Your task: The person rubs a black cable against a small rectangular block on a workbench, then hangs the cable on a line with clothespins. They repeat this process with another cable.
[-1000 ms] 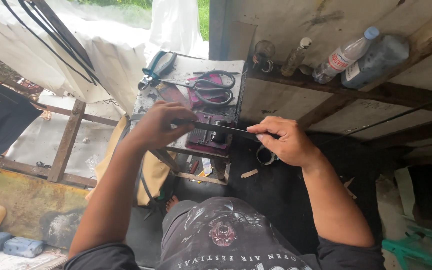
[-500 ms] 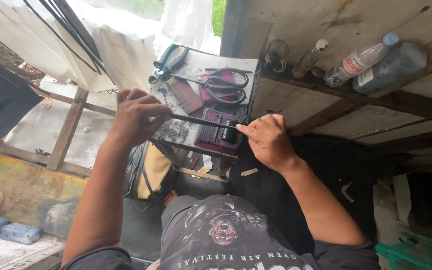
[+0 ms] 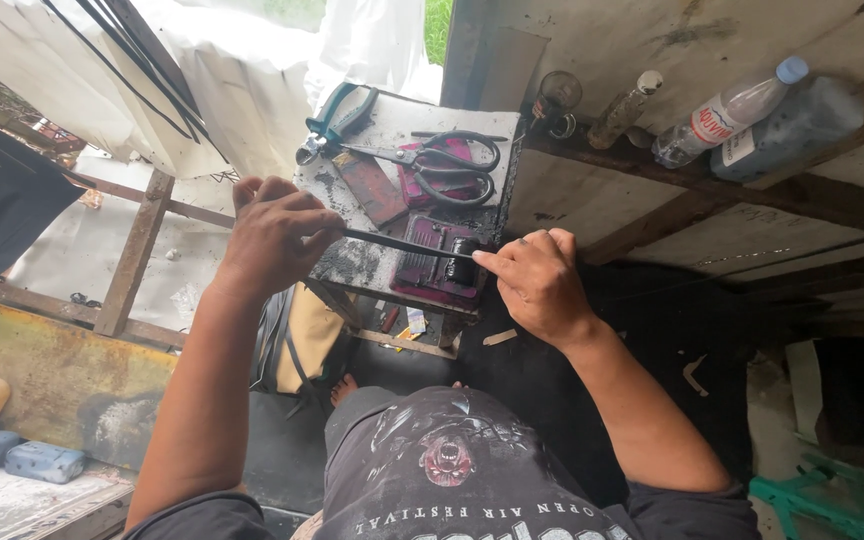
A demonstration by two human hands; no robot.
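Lowered since: thin, dark, straight strip [image 3: 407, 244].

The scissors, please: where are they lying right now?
In the head view the scissors lie on the far part of the small work table, beyond both hands, with the green-handled pliers to their left.

Both hands have slid toward the table [image 3: 392, 120]: the left hand [image 3: 270, 235] now grips the black strip [image 3: 407, 245] nearer its end, while the right hand [image 3: 537, 280] pinches it, seemingly closer to the dark block [image 3: 462, 268].
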